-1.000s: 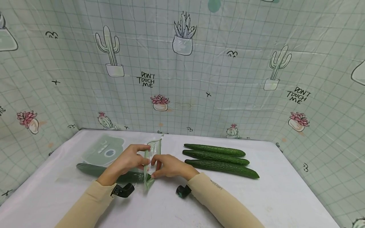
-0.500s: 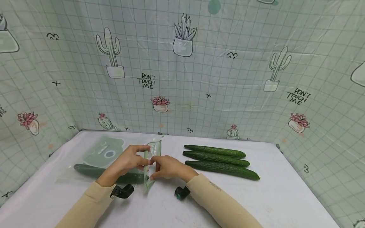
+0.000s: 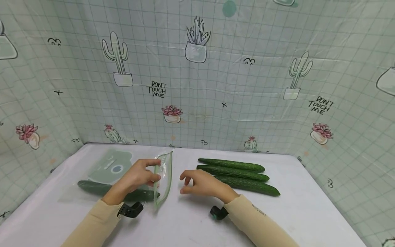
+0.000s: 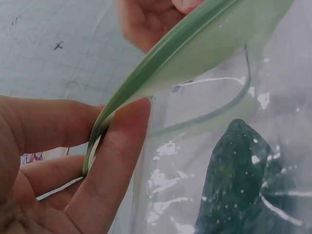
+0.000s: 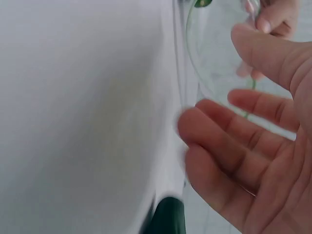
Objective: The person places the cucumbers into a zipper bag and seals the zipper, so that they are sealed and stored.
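Note:
A clear zip bag [image 3: 165, 171] with a green-edged mouth lies on the left, its opening gaping toward the right. Inside it rests a cucumber [image 3: 135, 194], whose tip also shows through the plastic in the left wrist view. My left hand [image 3: 138, 176] pinches the bag's rim [image 4: 146, 68] between thumb and fingers. Off to the right of the mouth, my right hand [image 3: 203, 183] is apart from the bag, fingers loosely bent and holding nothing. Several dark green cucumbers lie side by side just beyond it, the nearest being one cucumber [image 3: 256, 186] partly behind the hand.
The white tabletop [image 3: 191, 230] has a patterned cloth [image 3: 216, 79] hanging behind and at both sides. A pale green printed shape [image 3: 115, 166] shows at the bag's far left part. Black bands with small cameras sit on both wrists.
My right hand has let go of the bag's mouth and moved right, toward the loose cucumbers. The mouth now gapes wider. My left hand keeps its grip on the rim.

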A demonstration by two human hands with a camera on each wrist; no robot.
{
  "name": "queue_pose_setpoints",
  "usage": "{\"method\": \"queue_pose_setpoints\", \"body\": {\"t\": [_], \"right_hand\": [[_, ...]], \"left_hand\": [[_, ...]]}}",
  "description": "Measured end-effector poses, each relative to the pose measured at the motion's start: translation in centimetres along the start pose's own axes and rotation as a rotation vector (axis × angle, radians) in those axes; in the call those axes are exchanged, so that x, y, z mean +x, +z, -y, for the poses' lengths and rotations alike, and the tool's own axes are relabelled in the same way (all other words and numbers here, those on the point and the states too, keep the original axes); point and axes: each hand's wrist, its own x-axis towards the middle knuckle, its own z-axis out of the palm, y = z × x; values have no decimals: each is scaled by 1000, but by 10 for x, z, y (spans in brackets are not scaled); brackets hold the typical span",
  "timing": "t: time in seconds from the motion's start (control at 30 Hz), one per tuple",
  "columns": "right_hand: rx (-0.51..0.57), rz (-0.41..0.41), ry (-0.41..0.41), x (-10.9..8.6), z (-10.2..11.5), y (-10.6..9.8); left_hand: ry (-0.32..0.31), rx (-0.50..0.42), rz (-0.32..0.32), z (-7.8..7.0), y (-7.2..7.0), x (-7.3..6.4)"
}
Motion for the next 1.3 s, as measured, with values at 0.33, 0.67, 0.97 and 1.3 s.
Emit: {"method": "queue_pose_setpoints", "body": {"t": [0.33, 0.67, 0.97, 1.3], "right_hand": [[-153, -152, 51, -50, -32, -18], [-262, -294, 145, -89, -55, -31], [-400, -341, 188, -120, -85, -43], [-421, -254, 255, -137, -108, -51]], "left_hand": [[17, -10, 21, 3, 0, 1], [24, -14, 43, 3, 0, -2], [38, -8, 46, 4, -7, -7], [46, 3, 60, 3, -20, -11]]}}
